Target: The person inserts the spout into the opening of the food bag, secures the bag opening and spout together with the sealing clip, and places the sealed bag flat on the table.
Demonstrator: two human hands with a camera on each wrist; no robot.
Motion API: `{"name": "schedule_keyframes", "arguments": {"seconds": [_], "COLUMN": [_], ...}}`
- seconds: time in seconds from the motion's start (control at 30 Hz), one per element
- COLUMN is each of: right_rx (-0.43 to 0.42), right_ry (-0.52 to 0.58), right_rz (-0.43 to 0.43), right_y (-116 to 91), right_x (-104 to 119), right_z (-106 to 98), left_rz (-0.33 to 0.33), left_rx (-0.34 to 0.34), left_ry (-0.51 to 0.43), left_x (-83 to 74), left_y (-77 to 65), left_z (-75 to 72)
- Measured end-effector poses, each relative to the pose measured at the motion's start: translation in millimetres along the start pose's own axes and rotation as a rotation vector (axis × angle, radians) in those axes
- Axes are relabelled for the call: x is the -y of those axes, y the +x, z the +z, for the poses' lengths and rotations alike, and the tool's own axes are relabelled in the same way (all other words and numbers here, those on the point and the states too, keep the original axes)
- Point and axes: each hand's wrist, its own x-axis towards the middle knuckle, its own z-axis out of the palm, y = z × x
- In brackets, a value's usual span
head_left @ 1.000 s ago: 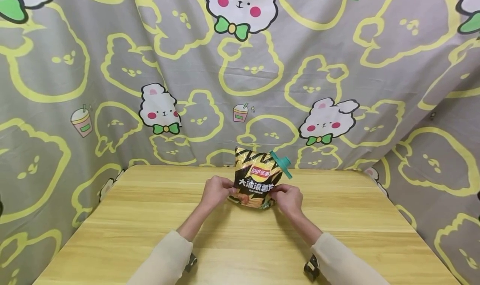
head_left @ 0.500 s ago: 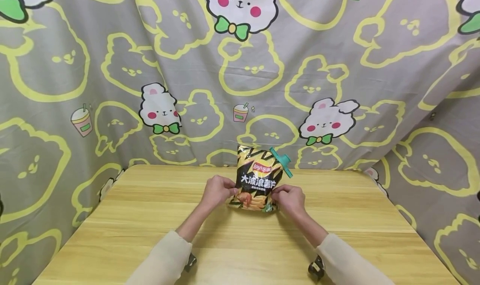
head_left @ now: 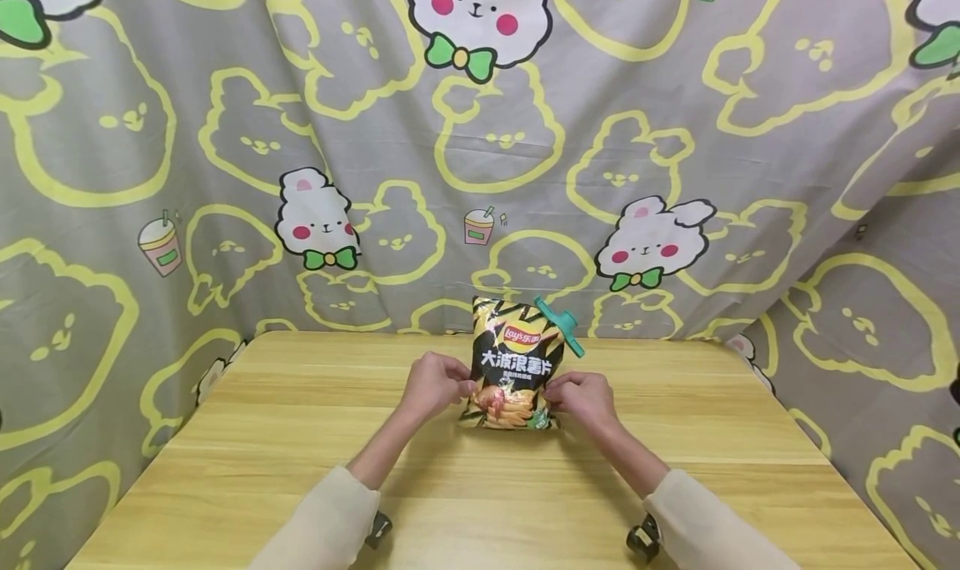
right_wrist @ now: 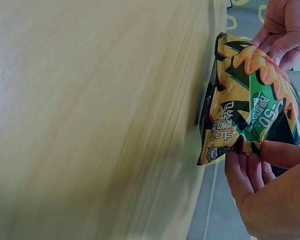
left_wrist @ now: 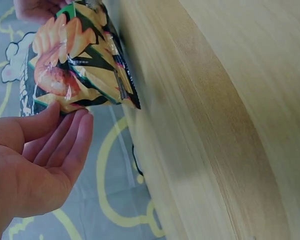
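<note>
A black and yellow bag of potato chips (head_left: pixel 517 362) stands upright near the back of the table. Across its top right corner sits a teal bag clip (head_left: pixel 558 326), set at a slant. My left hand (head_left: pixel 438 384) pinches the bag's left side low down, thumb in front and fingers behind, as the left wrist view shows. On the opposite side my right hand (head_left: pixel 585 397) pinches the lower right edge; in the right wrist view its thumb (right_wrist: pixel 285 154) lies on the bag's front. The bag's bottom seam (right_wrist: pixel 205 135) is close over the wood.
The light wooden table (head_left: pixel 480 487) reaches to a grey curtain (head_left: pixel 405 153) printed with yellow outlines and white rabbits, hanging right behind the bag. Dark straps (head_left: pixel 642 538) show at both wrists below the beige sleeves (head_left: pixel 708 520).
The bag's bottom has come slightly nearer to me, and its front now faces me more squarely. My right hand has shifted a little right and down; both hands keep their grip.
</note>
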Motion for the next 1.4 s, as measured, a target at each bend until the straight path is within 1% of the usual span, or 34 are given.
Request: {"name": "schedule_keyframes", "arguments": {"seconds": [0.2,0.4,0.63,0.77,0.87,1.1,1.3,1.4], "right_rx": [0.008,0.022,0.019,0.031,0.04,0.055,0.075,0.096], "right_ry": [0.032,0.055,0.05,0.058,0.043,0.006,0.007,0.002], "right_rz": [0.015,0.028,0.024,0.031,0.04,0.035,0.028,0.027], "right_y": [-1,-2,-4,-5,-6,-10,-10,-10], "right_x": [-1,-2,-3,-3,-2,-4,-6,-6], "right_z": [-3,-5,-7,-8,-9,-11,-12,-13], "left_rz": [-0.024,-0.043,-0.054,-0.084,-0.093,-0.11,-0.139,-0.144], "left_rx": [0.022,0.038,0.022,0.013,0.019,0.015,0.047,0.071], "left_ry": [-0.016,-0.059,-0.092,-0.135,-0.155,-0.136,-0.169,-0.168], "left_x": [-1.7,-0.8,1.1,2.7,4.8,8.4,8.6,8.5], "left_y": [-3.0,-5.1,-6.9,-7.2,-7.1,-7.9,-7.9,-8.0], "left_z": [-0.9,-0.7,0.6,1.6,2.7,4.8,3.2,1.6]}}
